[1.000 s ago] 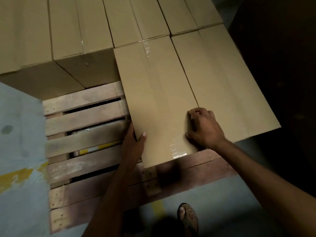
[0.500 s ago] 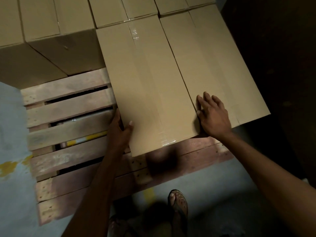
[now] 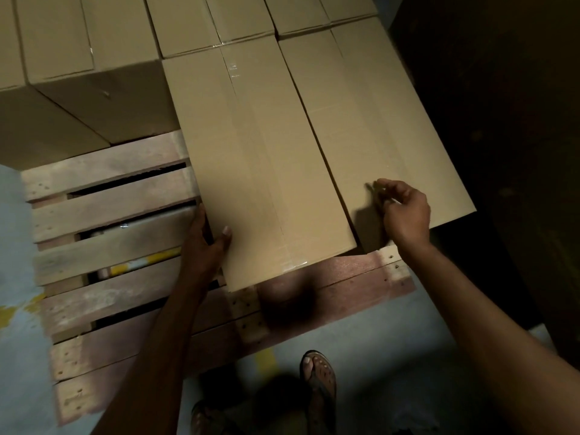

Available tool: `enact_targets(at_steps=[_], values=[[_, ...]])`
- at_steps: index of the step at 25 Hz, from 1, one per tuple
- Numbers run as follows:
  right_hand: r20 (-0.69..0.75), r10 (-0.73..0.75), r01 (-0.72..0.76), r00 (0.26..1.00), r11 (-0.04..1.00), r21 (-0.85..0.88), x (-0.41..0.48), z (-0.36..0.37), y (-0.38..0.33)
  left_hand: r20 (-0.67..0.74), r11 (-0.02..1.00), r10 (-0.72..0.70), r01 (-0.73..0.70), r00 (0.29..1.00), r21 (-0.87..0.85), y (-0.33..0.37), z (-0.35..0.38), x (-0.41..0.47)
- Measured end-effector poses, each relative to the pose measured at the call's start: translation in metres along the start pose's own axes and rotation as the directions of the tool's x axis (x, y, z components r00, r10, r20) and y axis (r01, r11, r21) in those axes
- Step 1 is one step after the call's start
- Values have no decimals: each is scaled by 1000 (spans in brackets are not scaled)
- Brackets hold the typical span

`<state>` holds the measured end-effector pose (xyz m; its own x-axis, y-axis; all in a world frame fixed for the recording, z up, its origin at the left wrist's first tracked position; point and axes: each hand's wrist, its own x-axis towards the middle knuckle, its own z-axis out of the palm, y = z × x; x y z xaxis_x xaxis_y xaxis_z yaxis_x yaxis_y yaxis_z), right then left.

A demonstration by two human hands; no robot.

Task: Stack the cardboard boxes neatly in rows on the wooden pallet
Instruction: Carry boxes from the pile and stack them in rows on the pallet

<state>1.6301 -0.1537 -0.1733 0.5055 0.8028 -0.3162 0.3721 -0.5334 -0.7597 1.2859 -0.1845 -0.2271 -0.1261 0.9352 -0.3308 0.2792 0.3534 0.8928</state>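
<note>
A long taped cardboard box [image 3: 257, 167] lies on the wooden pallet [image 3: 110, 215], its right side against a second box [image 3: 376, 120] of the same kind. My left hand [image 3: 207, 243] grips the near left edge of the middle box, thumb on top and fingers down its side. Just above the near end of the right box hovers my right hand [image 3: 405, 211], fingers loosely curled and holding nothing. More boxes [image 3: 94, 32] form rows behind and to the left.
Bare pallet slats show at the left and along the front edge [image 3: 345, 287]. My sandalled foot [image 3: 317, 381] stands on the blue-grey floor close to the pallet. Yellow paint marks [image 3: 18, 312] the floor at left. The area to the right [image 3: 502, 120] is dark.
My right hand went from pressing flat on the right box to lifted off it with curled fingers. The left hand keeps its grip on the middle box's edge.
</note>
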Motion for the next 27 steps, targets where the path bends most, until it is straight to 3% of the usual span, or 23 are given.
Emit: enact_targets(at_steps=[4, 7, 10, 13, 24, 27], values=[[301, -206, 309, 931, 883, -353, -11, 4, 13, 13, 999, -9, 9, 1000, -40, 8, -1, -4], [484, -176, 406, 857, 810, -424, -18, -3, 16, 21, 1000, -16, 17, 1000, -19, 8, -1, -1], [685, -136, 634, 716, 536, -557, -24, -5, 27, 48, 999, -45, 44, 998, 23, 8, -3, 5], [652, -234, 690, 721, 334, -643, -19, -7, 37, 94, 1000, -14, 12, 996, 16, 9, -7, 3], [699, -299, 760, 650, 281, -586, -10, -13, 25, 203, 1000, -5, 4, 979, 1, 14, -19, 2], [694, -263, 737, 670, 341, -583, -11, -14, 22, 192, 1000, -1, 0, 981, 9, 16, -16, 1]])
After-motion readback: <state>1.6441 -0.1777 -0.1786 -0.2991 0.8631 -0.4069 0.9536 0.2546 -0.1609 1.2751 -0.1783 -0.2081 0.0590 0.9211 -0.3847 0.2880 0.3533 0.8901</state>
